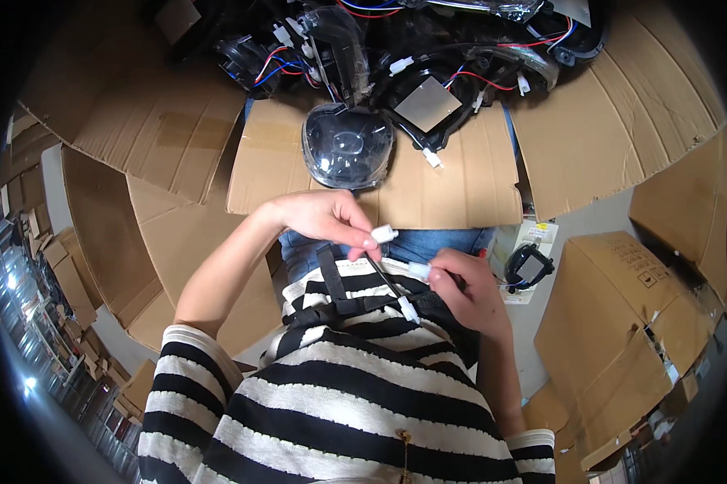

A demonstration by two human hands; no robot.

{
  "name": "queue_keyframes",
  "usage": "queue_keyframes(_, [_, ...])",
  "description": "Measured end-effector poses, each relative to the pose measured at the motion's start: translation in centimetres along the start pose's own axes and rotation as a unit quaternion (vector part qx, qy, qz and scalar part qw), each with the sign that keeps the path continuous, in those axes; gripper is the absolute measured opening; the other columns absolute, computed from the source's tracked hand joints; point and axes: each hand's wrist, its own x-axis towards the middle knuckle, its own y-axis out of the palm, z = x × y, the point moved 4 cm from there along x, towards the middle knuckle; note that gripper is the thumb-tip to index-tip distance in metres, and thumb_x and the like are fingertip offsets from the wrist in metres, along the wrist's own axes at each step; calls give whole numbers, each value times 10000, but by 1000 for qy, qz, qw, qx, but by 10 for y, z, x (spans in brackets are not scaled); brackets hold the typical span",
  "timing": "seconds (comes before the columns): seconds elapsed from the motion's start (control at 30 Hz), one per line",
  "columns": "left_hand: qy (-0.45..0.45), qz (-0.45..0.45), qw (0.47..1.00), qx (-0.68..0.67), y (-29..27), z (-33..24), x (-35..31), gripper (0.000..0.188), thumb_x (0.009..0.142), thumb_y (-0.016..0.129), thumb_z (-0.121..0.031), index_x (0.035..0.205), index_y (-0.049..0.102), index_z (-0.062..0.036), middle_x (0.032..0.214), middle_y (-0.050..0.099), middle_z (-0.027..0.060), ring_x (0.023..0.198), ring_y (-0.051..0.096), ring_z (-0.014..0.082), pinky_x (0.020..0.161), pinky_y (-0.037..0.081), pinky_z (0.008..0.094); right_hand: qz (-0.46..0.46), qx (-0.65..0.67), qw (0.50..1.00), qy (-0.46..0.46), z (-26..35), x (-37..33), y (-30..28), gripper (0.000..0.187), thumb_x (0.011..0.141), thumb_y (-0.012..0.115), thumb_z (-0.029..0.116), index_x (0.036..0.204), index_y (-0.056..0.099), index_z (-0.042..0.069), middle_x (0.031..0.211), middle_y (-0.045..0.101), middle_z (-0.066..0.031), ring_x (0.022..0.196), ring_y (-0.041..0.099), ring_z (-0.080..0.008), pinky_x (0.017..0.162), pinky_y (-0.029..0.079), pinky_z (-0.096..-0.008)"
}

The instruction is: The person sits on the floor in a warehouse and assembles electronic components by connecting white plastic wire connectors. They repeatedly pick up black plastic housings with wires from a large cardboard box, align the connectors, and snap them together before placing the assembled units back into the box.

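Note:
My left hand (331, 221) pinches a white plug connector (385, 235) between thumb and fingertips. A dark cable (386, 276) runs down from that hand to a second white connector (409, 310), which hangs in front of my striped top. Opposite it, my right hand (470, 292) is closed on a pale, translucent connector (419, 270). The two held connectors are apart. Just beyond my left hand, a round black lamp unit (347, 147) with a clear cover rests on a cardboard flap (267, 161).
Black lamp units with red, blue and white wires (493, 60) are piled in the box ahead. One housing bears a square silver plate (428, 105). A small black lamp part (529, 266) lies to the right, near a large cardboard box (597, 339). Cardboard flaps (622, 121) stand on both sides.

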Motion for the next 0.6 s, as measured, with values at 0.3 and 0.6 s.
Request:
queue_keyframes(0.3, [84, 129, 987, 39, 13, 2, 6, 237, 845, 525, -236, 886, 653, -41, 584, 565, 21, 575, 511, 63, 520, 379, 215, 57, 89, 994, 30, -5, 16, 14, 88, 800, 502, 68, 774, 548, -3, 614, 508, -45, 521, 433, -78, 473, 344, -224])
queue_keyframes(0.6, [28, 137, 989, 40, 14, 7, 8, 290, 860, 497, -286, 823, 664, -53, 516, 499, -15, 503, 442, 52, 464, 327, 219, 74, -47, 996, -29, 4, 17, 14, 35, 741, 526, 41, 734, 531, 7, 641, 521, -108, 543, 483, -230, 506, 382, -290])
